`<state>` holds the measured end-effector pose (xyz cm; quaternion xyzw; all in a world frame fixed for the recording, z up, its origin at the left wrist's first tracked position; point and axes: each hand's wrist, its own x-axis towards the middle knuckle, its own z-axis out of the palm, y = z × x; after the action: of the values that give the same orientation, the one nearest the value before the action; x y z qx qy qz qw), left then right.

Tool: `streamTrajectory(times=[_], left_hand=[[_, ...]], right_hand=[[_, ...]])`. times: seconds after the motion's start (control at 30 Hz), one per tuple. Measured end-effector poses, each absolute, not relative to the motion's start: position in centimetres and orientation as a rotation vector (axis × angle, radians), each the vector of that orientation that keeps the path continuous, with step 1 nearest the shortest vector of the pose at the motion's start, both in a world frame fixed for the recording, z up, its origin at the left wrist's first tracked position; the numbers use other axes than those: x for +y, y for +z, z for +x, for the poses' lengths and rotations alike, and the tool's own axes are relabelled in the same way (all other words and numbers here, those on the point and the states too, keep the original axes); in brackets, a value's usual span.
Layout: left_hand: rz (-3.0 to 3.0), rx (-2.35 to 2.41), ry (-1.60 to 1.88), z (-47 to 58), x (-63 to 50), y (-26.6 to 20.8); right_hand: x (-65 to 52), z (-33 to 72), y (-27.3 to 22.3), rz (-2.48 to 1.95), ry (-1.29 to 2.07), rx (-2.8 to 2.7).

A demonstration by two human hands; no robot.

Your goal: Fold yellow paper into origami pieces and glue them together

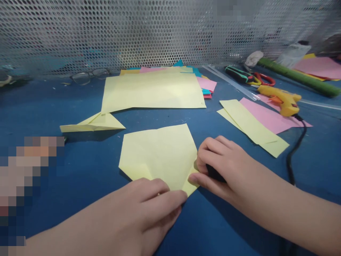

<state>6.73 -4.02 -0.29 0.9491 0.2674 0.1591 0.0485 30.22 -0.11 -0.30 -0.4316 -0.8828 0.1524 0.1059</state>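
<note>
A partly folded sheet of pale yellow paper (pixel 162 151) lies on the blue table in front of me. My left hand (pixel 154 209) lies over its near edge, fingers together, with the forefinger pressing on the lower right part. At the paper's right edge, my right hand (pixel 221 160) pinches a folded corner between thumb and curled fingers. Something black (pixel 215 173) shows inside the right palm; its kind I cannot make out. Beyond the sheet, to the left, a folded yellow paper piece (pixel 103 122) stands a little raised.
A large yellow sheet (pixel 151 90) covers coloured papers at the back. On the right lie a yellow strip (pixel 253 126), pink paper (pixel 266 113), a yellow glue gun (pixel 286 99) with a black cord, a box cutter (pixel 238 74) and a green rod (pixel 298 76). Glasses (pixel 81 78) rest by the perforated metal panel (pixel 149 32).
</note>
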Motion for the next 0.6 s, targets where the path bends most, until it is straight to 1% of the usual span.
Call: streamTrajectory(times=[0.1, 0.27, 0.37, 0.5, 0.6], left_hand=[[2.749, 0.789, 0.357, 6.5, -3.7, 0.3], [2.765, 0.819, 0.385, 6.3, -4.2, -0.6], [2.849, 0.787, 0.369, 6.3, -4.4, -1.0], [2.945, 0.693, 0.452, 6.0, -4.2, -0.9], [2.904, 0.645, 0.498, 5.5, -4.1, -0.8]], right_hand=[[-0.4, 30.1, -0.2, -1.27, 0.393, -2.632], [-0.6, 30.1, 0.1, -1.292, 0.392, -2.651], [-0.2, 30.0, 0.3, -1.339, 0.544, -2.596], [0.7, 29.7, 1.1, -1.414, 0.818, -2.538], [1.1, 29.9, 1.6, -1.385, 0.91, -2.551]])
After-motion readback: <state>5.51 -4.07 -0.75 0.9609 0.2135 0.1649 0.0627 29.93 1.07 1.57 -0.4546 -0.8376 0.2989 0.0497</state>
